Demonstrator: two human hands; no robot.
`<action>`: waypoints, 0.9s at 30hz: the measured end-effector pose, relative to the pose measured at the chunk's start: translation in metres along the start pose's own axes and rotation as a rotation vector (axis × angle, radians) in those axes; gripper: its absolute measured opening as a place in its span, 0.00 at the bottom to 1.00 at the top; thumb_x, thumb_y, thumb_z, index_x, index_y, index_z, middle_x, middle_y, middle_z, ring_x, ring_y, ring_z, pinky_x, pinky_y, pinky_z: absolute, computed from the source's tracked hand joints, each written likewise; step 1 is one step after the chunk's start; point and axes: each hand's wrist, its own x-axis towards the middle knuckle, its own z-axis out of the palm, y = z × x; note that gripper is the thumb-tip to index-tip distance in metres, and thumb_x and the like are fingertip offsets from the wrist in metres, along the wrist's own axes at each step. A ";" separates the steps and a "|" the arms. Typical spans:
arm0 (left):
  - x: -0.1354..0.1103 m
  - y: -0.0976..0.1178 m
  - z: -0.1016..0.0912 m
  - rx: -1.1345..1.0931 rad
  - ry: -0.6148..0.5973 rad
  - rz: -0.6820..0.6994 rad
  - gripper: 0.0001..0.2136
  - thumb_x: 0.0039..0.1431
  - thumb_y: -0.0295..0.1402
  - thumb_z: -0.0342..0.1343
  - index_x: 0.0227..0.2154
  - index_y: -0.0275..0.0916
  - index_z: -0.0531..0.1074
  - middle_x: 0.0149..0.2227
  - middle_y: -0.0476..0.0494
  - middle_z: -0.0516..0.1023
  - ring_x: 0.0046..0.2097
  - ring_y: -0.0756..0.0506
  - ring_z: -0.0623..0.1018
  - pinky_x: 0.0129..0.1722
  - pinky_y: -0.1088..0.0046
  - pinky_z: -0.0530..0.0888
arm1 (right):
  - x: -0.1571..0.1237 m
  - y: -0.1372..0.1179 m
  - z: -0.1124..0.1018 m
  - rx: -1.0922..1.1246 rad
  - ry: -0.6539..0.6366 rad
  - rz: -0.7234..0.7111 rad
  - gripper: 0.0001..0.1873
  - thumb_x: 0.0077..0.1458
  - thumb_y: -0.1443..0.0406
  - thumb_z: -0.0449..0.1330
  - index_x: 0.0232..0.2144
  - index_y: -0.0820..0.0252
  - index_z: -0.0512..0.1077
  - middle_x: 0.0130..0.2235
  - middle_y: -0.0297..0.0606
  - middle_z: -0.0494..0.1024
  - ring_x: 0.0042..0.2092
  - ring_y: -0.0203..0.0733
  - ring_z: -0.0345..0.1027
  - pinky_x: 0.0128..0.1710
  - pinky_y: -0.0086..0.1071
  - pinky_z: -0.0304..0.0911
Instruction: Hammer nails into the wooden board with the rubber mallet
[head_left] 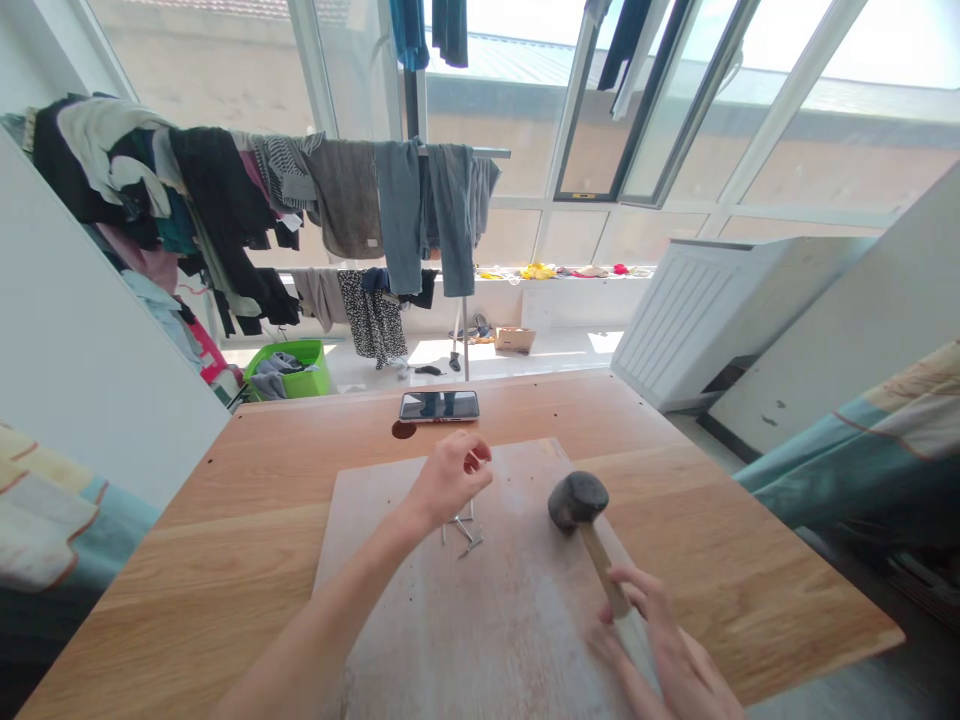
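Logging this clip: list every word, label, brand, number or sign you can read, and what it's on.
No text can be read in this picture.
Pale patch on the hanging grey cloth: possibly a label, too small to read.
Cardboard box on the floor: too small and blurred to tell any print.
Phone: no legible text on its screen.
Mallet: no legible marking.

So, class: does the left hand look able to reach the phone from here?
Probably yes: the phone lies just beyond the left hand, with nothing visible standing between them.
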 end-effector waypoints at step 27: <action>0.032 -0.017 0.063 -0.176 -0.186 0.086 0.08 0.55 0.27 0.57 0.34 0.37 0.81 0.28 0.49 0.80 0.31 0.49 0.75 0.36 0.75 0.72 | 0.007 0.003 -0.002 0.222 -0.160 0.396 0.32 0.57 0.43 0.55 0.55 0.53 0.74 0.11 0.27 0.65 0.13 0.45 0.64 0.14 0.32 0.62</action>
